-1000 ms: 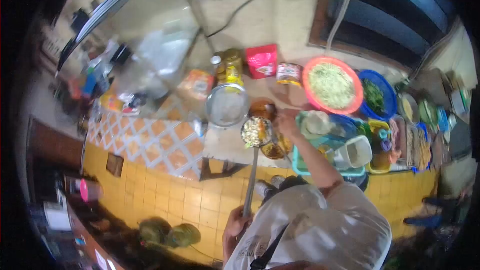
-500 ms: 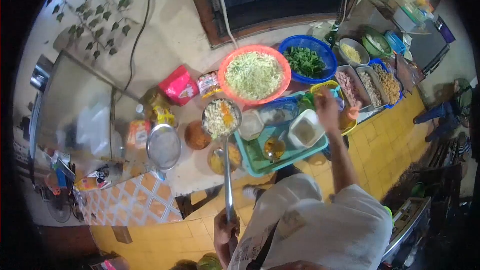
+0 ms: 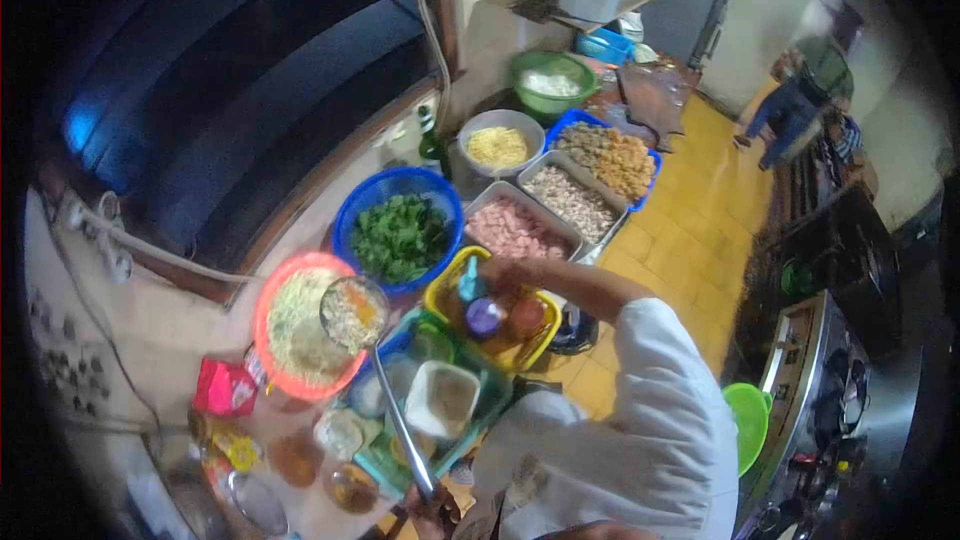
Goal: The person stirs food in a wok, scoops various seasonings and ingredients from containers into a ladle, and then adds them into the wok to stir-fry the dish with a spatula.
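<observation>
My left hand, at the bottom, is wrapped round the long metal handle of a ladle. The ladle's bowl carries pale chopped food with an orange patch, and hangs over the coral basin of shredded cabbage. My right hand reaches over the yellow basket, beside the bin of pink meat pieces. Its fingers are blurred and partly hidden, so any hold is unclear. In the basket stand bottles with a teal top and a purple top.
Leafy greens fill a blue basin. Beyond are a bowl of yellow shreds and a blue tray of brown pieces. A teal tray holds a white tub. Another person is at the far right.
The view has swung to the right. The ladle now hangs over the coral basin instead of below it. My right hand has moved over the yellow basket, nearer the pink meat.
</observation>
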Available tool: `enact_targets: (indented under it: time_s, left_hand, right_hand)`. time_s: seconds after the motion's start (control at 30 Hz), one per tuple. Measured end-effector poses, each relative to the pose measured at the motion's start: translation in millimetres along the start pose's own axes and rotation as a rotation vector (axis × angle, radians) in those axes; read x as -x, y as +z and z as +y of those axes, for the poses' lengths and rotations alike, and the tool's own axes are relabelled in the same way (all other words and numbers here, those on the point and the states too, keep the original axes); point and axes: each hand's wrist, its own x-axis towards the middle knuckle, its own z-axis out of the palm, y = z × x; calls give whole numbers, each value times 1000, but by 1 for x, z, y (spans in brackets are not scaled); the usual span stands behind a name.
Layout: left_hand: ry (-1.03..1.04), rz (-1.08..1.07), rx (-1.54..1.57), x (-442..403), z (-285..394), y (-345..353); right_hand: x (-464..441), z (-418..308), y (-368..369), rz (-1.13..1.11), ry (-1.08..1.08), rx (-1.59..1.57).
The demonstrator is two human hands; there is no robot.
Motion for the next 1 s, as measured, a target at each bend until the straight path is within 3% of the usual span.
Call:
enact_targets:
  time_s: [0.03, 0.1, 0.13, 0.17, 0.23, 0.27, 0.3, 0.37, 0.43, 0.5, 0.57, 0.67, 0.73, 0.83, 0.87, 0.9, 0.97, 1.0]
  left_hand:
    - [-17, -10, -18, -7, 1, 10]
    - [-38, -28, -60, -19, 3, 26]
    - [-39, -34, -78, -22, 1, 33]
    - [-37, -42, -97, -23, -1, 38]
    - [-42, -47, -120, -26, -2, 46]
    - [-39, -43, -126, -27, -2, 49]
    - [-30, -38, -134, -26, -4, 50]
    - [-12, -24, -145, -23, -6, 50]
    - [-2, -8, -156, -18, -9, 53]
    - [-32, 21, -203, -13, -8, 56]
    - [75, 51, -241, -16, -28, 41]
    - [79, 67, -201, -1, -33, 49]
    - [103, 59, -203, 10, -37, 51]
    - [133, 27, -270, 22, -65, 37]
    - [171, 10, -246, 24, -79, 33]
    - [207, -9, -222, 28, -89, 32]
    - [183, 38, -217, 42, -89, 43]
    - [229, 8, -264, 42, -103, 37]
  right_hand:
    - [-8, 6, 4, -54, 121, -412]
    - [-1, -5, -1, -127, -474, -99]
    - [-29, 23, 11, -129, -242, -389]
    - [-41, 53, 6, -131, -260, -384]
    - [-29, 24, 14, -122, -1, -700]
    - [3, -21, 9, -13, -543, 9]
    - [15, -44, 6, -34, -560, 3]
    - [20, -72, 6, 154, -370, 64]
    - [19, -78, -10, 328, -455, 555]
    - [19, -87, -25, 257, -520, 453]
    - [38, -142, -31, 232, -437, 425]
    - [34, -173, -42, 141, -488, 580]
    - [60, -250, -38, -106, -192, 762]
    - [49, -287, -19, -221, -138, 1059]
    - [64, -322, 4, -231, -26, 1129]
    - [64, -326, 15, -236, -34, 1136]
    - [67, -336, 33, -255, -310, 1591]
    - [64, -345, 44, -336, -270, 1643]
